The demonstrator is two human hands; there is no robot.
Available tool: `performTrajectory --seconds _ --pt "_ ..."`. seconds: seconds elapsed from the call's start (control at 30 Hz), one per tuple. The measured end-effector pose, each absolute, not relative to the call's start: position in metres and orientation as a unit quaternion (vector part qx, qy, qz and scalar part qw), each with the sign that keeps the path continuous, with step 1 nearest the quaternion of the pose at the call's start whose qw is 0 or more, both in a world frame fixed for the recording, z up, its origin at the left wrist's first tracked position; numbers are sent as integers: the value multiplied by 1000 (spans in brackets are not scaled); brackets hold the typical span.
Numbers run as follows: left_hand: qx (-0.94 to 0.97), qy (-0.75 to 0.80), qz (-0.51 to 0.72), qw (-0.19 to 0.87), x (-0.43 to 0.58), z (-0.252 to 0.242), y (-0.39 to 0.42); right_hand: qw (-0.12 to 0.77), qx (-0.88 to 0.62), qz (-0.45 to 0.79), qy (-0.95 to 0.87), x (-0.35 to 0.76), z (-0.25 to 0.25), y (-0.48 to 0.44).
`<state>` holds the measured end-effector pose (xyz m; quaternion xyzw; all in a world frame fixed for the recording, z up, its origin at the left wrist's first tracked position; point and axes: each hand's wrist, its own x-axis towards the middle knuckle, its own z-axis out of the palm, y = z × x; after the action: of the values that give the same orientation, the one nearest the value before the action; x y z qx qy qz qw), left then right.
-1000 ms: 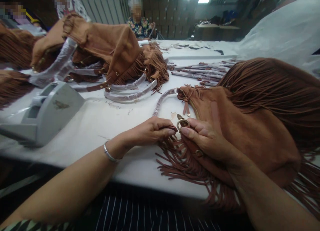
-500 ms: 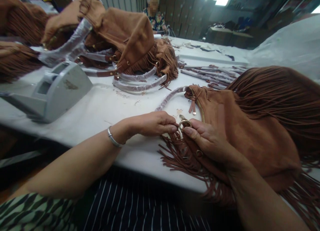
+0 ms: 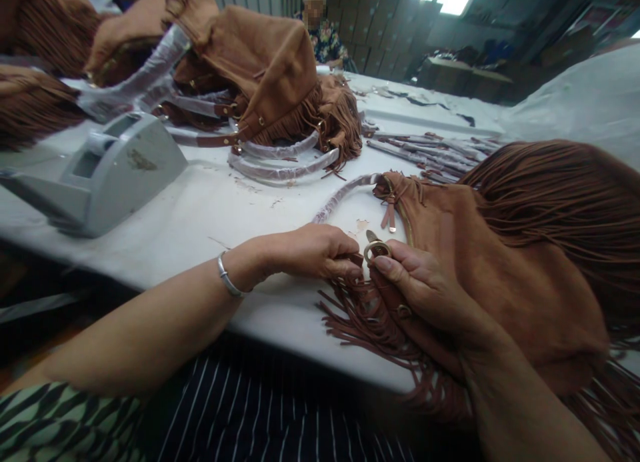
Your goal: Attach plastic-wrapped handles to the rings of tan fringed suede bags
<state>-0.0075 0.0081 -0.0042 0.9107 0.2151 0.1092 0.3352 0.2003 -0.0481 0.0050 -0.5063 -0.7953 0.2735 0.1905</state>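
A brown suede handbag point(image 3: 505, 262) with long fringe lies on the table at my right. My right hand point(image 3: 425, 282) pinches a brass-coloured metal ring point(image 3: 367, 253) at the bag's near edge, thumb on top. Just left of the ring, my left hand point(image 3: 315, 249) is closed on the end of a brown leather strap point(image 3: 356, 258); most of that strap is hidden by the fingers. Strap end and ring appear close but apart. Behind my left hand curves a plastic-wrapped handle point(image 3: 345, 194), running to the bag's top, where a zip pull point(image 3: 389, 215) hangs.
A grey tape dispenser point(image 3: 135, 172) stands at the left on the white table point(image 3: 210, 209). Beyond it are piled fringed bags point(image 3: 270, 69) with wrapped handles. Several wrapped straps point(image 3: 425, 149) lie behind my bag. Across the table sits another person point(image 3: 325, 45).
The view has shifted slightly, so most things appear a little further right. Both hands keep their grips; the strap end shows a bit more between my left fingers, beside the ring.
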Motion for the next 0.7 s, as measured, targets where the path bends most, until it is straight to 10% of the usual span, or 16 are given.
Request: performTrajectory --seconds 0.7 --pt "931 201 91 290 -9 -9 7 84 -499 275 -818 194 4 -44"
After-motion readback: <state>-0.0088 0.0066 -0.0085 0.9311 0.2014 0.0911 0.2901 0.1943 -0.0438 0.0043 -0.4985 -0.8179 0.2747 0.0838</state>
